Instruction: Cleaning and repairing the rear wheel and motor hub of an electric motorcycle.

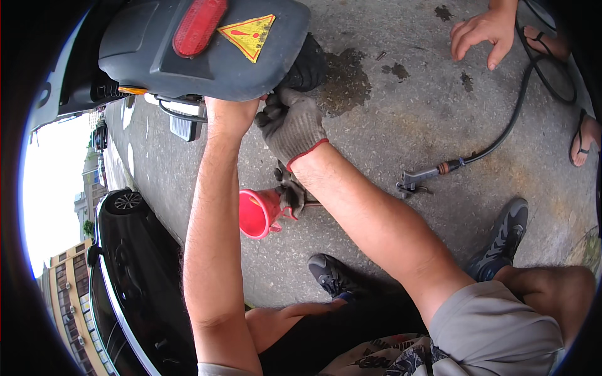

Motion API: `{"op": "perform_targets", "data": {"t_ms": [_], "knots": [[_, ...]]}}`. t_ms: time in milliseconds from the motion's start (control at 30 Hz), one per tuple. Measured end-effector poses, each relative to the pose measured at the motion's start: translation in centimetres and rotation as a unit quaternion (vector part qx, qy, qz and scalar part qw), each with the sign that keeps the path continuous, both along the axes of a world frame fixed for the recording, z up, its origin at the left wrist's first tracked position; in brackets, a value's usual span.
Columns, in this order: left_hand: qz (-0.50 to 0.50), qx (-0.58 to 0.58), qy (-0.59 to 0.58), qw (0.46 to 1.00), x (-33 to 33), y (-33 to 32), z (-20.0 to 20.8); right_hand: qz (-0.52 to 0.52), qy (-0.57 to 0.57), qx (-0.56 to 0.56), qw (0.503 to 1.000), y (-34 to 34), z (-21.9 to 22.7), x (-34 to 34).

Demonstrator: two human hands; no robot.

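Note:
My bare left hand (231, 118) reaches up under the rear mudguard (207, 75) of a dark grey scooter, and its fingers are hidden behind the plastic edge. My right hand (293, 127) wears a grey knit glove with dark fingertips and a red cuff. Its fingers are curled beside the left hand, just below the black tyre (307, 67); what they hold, if anything, is hidden. On the ground below my hands lies a tipped pink-red plastic container (268, 207), with a crumpled dark grey glove (291, 195) against it.
An air-line gun (419, 178) lies to the right, its black hose (517, 103) curving toward another person's sandalled feet (588, 139). That person's open hand (483, 36) hangs at the upper right. A black car (135, 276) stands at left. Dark wet stains (346, 84) mark the concrete.

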State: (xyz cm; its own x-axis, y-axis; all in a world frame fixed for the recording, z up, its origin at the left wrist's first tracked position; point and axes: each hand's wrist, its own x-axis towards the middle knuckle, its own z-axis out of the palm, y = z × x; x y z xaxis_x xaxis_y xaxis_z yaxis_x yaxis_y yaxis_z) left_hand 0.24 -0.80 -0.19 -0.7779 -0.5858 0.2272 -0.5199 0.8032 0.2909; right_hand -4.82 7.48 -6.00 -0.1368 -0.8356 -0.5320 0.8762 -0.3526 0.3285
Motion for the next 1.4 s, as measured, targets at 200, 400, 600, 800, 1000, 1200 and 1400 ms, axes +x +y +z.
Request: {"op": "perform_targets", "data": {"t_ms": [200,400,600,800,1000,1200,1400], "knots": [[-0.013,-0.059,-0.025,0.998,-0.2,0.1,0.0,0.009,0.001,0.006,1.000,-0.1,0.1,-0.3],[0.007,-0.024,-0.034,0.999,-0.6,0.8,0.4,0.000,0.109,-0.006,0.994,0.3,-1.2,0.0],[0.078,0.157,0.061,0.983,-1.5,2.4,1.0,0.137,0.528,0.140,0.826,4.5,-8.4,-0.8],[-0.018,-0.092,0.006,0.996,-0.1,3.3,1.3,0.385,0.887,0.043,0.253,10.0,-13.6,-8.6],[0.047,0.111,-0.092,0.988,0.0,7.7,-1.5,0.523,0.825,-0.044,-0.210,18.3,-9.7,-18.6],[-0.080,0.200,-0.251,0.944,-0.2,15.8,-9.2,0.491,0.791,-0.120,-0.346,24.5,-12.4,-21.0],[-0.134,0.323,-0.316,0.882,-1.0,19.4,-12.9,0.535,0.842,-0.071,-0.029,22.6,-6.3,-18.9]]}}
